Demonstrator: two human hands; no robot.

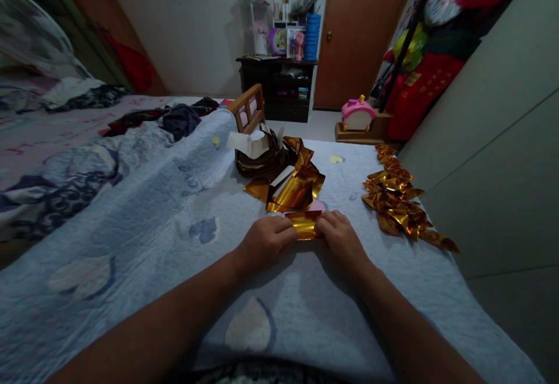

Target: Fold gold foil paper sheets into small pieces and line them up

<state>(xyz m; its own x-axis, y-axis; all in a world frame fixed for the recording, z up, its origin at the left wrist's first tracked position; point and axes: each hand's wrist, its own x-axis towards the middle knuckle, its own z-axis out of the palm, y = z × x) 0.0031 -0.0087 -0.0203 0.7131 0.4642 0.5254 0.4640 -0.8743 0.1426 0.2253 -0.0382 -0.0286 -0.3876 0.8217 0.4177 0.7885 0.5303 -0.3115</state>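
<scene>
A small sheet of shiny gold foil paper point(306, 227) is curled between my two hands, just above the bed. My left hand point(267, 241) grips its left end with fingers and thumb closed. On the other end, my right hand point(341, 237) is closed in the same way. Just beyond my hands lie loose gold foil sheets point(294, 191), some bent, with a white strip among them. Behind these sits a thick stack of brown-edged papers point(262, 160). To the right, folded gold foil pieces point(395, 195) lie in a heap along the bed's edge.
A light blue quilt with heart shapes point(205, 230) covers the bed. Crumpled clothes and bedding point(181, 121) lie at the left. Close on the right stands a pale cabinet side point(493, 157). Past the bed are a pink toy point(358, 113) and a dark shelf point(277, 87).
</scene>
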